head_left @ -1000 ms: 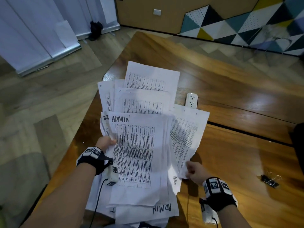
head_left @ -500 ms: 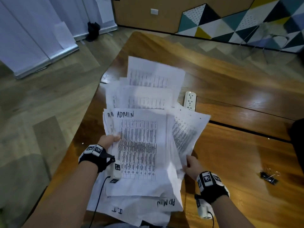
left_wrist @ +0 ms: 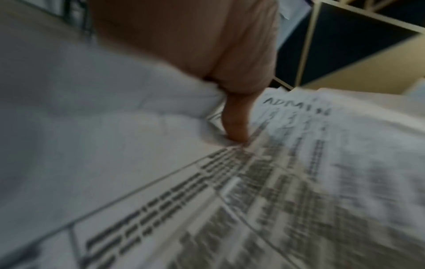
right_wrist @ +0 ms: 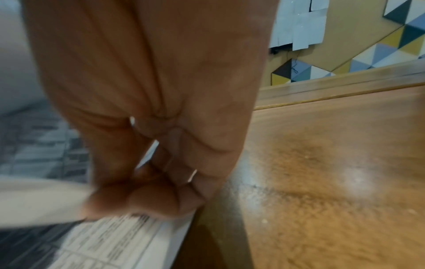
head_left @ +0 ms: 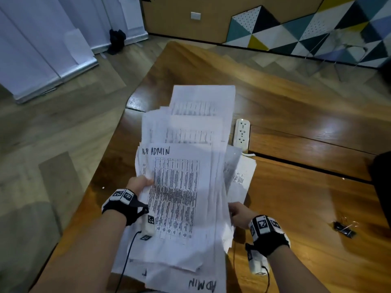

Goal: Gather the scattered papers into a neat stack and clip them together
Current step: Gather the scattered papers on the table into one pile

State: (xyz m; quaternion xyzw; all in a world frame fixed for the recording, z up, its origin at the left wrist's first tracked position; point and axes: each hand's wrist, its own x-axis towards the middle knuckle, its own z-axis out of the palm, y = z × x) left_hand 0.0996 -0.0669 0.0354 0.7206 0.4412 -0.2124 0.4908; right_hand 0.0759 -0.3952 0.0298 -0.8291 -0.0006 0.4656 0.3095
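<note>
A loose sheaf of printed papers (head_left: 179, 187) is raised off the wooden table (head_left: 296, 187); its top sheet is marked ADMIN (left_wrist: 296, 107). My left hand (head_left: 139, 182) grips the sheaf's left edge, thumb (left_wrist: 236, 125) pressed on the top sheet. My right hand (head_left: 239, 212) pinches the right edge, with its fingers (right_wrist: 147, 200) curled on the papers (right_wrist: 119, 242). More sheets fan out beyond and below, one with ADMIN upside down (head_left: 203, 285). A black binder clip (head_left: 343, 229) lies on the table, to the right of my right hand.
A white power strip (head_left: 241, 132) lies on the table just right of the far sheets. A seam (head_left: 317, 170) runs across the tabletop. The table's left edge drops to wooden floor (head_left: 53, 144). A dark object (head_left: 383, 176) sits at the right edge.
The right-hand sheets have swung in toward the main sheaf, narrowing the fan. My right hand has moved left and up with them. The left hand keeps its grip.
</note>
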